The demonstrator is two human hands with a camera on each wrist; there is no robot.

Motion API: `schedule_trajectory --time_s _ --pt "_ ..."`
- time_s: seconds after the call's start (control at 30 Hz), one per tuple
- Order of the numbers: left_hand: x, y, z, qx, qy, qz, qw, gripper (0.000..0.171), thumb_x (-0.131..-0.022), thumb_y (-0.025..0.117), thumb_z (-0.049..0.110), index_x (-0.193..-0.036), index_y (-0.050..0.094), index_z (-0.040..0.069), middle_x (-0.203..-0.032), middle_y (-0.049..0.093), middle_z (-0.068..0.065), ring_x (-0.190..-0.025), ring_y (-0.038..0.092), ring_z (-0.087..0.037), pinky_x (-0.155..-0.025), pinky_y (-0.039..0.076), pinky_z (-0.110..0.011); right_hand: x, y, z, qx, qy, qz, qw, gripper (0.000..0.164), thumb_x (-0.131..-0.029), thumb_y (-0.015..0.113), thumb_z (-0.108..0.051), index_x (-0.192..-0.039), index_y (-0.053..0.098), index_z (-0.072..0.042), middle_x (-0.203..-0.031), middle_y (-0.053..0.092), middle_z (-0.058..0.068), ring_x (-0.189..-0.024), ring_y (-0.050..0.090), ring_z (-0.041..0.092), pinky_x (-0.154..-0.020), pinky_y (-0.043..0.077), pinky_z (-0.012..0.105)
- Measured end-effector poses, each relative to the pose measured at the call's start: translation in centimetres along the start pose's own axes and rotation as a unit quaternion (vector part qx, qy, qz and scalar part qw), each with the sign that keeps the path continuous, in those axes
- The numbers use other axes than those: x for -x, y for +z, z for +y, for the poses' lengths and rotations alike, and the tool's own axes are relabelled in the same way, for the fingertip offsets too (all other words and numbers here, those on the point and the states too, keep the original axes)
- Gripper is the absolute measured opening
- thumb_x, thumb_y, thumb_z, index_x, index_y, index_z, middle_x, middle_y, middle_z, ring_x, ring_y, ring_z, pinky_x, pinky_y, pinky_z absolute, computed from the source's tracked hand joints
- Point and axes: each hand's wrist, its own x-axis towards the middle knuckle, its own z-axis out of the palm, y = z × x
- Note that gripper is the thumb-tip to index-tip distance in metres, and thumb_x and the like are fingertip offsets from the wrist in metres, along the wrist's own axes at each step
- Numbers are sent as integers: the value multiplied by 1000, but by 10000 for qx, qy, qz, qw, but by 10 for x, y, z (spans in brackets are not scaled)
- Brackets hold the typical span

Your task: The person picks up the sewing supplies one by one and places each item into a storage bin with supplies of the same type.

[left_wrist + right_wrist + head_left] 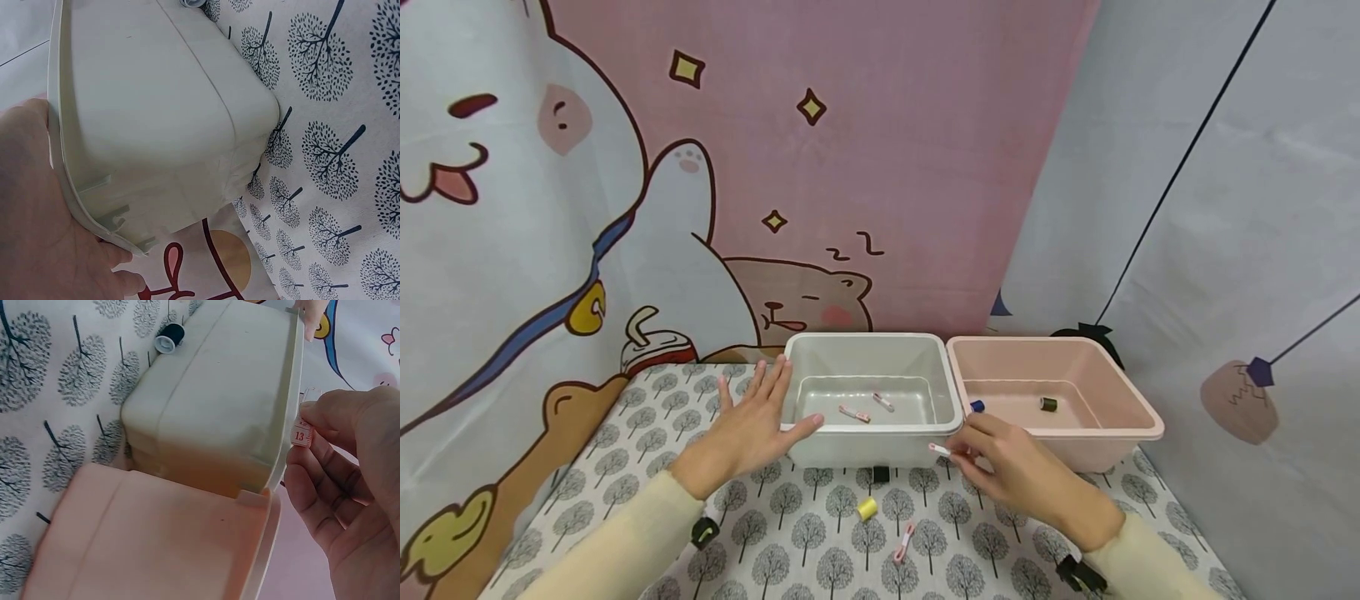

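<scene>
My right hand pinches a small folded tape measure between thumb and fingers, at the near right corner of the white bin. The printed number 13 shows on the tape in the right wrist view. My left hand rests on the white bin's left rim with its fingers spread. Inside that bin lie a folded tape measure and another tape measure. To its right, the pink bin holds a blue thread spool and a dark green thread spool.
On the tree-print cloth, in front of the bins, are a black thread spool, a yellow thread spool and a pink-and-white folded tape measure. A cartoon-printed curtain hangs behind the bins.
</scene>
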Motion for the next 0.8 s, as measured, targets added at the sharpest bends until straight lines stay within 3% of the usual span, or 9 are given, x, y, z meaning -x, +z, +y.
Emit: schedule_trajectory --time_s 0.43,0.8 --pt "0 -1 0 42 19 -9 10000 118 -110 38 91 -187 5 8 -198 -2 -8 -184 -1 -43 -131 -19 -90 -32 -4 7 -59 -30 -20 10000 21 -93 94 0 -109 84 -9 -98 77 -1 -82 69 2 -70 60 12" --pt "-1 0 -2 20 31 3 10000 117 -110 37 91 -187 4 9 -197 -2 -8 -184 0 -43 -132 -17 -91 -61 -7 19 -275 -245 -2 9993 20 -93 93 3 -110 84 -3 -100 80 4 -85 78 9 -75 65 13"
